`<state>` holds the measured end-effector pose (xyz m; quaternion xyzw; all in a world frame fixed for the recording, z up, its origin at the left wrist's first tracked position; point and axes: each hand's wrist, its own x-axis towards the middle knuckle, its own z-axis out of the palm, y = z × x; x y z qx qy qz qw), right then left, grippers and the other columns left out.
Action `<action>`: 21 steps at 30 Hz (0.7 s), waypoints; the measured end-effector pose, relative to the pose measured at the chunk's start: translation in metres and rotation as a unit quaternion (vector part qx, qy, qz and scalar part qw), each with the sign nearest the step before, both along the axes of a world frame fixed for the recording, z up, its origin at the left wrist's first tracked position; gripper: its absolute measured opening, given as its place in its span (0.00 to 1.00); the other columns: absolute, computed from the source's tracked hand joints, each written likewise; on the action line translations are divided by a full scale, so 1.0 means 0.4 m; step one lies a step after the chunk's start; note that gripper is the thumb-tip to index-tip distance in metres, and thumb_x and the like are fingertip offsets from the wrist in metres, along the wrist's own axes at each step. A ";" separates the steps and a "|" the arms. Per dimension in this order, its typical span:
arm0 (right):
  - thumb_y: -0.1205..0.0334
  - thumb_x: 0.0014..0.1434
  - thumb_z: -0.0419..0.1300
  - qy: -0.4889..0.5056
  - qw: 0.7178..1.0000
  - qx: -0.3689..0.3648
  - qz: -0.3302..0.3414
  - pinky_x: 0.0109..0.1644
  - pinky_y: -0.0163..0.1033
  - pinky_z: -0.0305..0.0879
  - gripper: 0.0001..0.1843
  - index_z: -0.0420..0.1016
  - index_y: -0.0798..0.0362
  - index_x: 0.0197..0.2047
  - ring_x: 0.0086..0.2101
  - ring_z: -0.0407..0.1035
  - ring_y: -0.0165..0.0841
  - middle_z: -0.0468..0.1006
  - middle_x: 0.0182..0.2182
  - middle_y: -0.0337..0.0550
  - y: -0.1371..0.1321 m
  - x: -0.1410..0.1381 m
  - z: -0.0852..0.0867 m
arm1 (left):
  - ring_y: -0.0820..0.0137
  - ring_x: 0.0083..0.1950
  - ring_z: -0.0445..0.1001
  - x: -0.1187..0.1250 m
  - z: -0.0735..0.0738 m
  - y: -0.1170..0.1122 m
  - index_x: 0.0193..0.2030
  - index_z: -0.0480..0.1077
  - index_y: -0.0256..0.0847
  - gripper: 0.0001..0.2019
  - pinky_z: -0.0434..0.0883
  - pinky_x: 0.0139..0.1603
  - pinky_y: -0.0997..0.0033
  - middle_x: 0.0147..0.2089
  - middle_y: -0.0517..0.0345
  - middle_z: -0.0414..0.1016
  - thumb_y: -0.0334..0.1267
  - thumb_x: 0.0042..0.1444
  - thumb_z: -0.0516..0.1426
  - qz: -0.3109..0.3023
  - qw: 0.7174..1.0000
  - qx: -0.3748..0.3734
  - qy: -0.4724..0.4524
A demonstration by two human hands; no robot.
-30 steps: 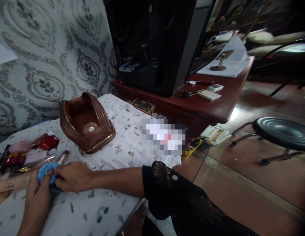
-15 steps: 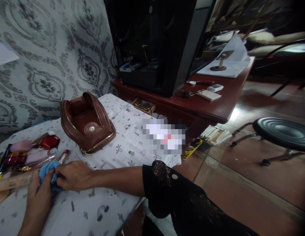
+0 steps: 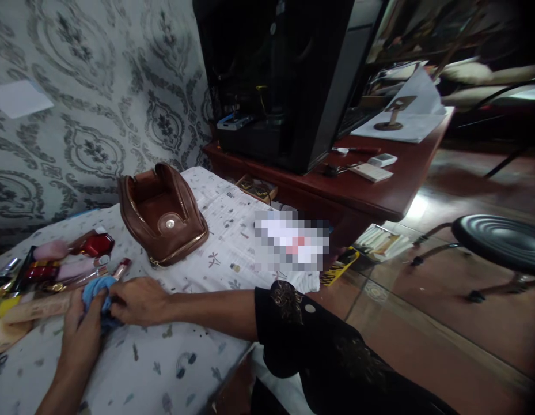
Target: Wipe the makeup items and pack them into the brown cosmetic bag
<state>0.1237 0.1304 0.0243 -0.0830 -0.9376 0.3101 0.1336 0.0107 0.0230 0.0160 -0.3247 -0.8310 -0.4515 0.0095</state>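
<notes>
A crumpled blue cloth (image 3: 95,287) is bunched between my two hands, low on the left. My left hand (image 3: 83,325) closes around its near side, with the thumb pressed along it. From the right, my right hand (image 3: 140,301) pinches the same cloth with bent fingers. Whatever the cloth may wrap is hidden. A beige tube (image 3: 42,308) reaches up to my left hand; I cannot tell whether the hand touches it. Around them lie a red-capped bottle (image 3: 98,245), a pink bottle (image 3: 52,249) and a small lipstick-like tube (image 3: 122,268). Behind stands a brown bag (image 3: 176,230), unzipped.
A patterned white cloth (image 3: 163,369) covers the surface. To the right, a dark red desk (image 3: 362,193) carries a black computer case (image 3: 284,115) and small white boxes (image 3: 371,172). A black stool (image 3: 504,239) stands on the tiled floor. A blurred patch hides an item (image 3: 293,242).
The view has shifted slightly, so everything sits a little farther right. Both hands stay on the blue cloth, with little movement relative to the table.
</notes>
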 end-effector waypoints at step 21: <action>0.55 0.66 0.52 0.003 1.000 0.024 -0.006 0.36 0.37 0.67 0.16 0.74 0.54 0.50 0.39 0.77 0.38 0.83 0.42 0.48 0.000 0.002 0.006 | 0.63 0.41 0.68 0.018 0.018 0.006 0.39 0.68 0.45 0.22 0.65 0.45 0.64 0.35 0.65 0.70 0.60 0.44 0.57 0.000 0.997 0.018 -0.069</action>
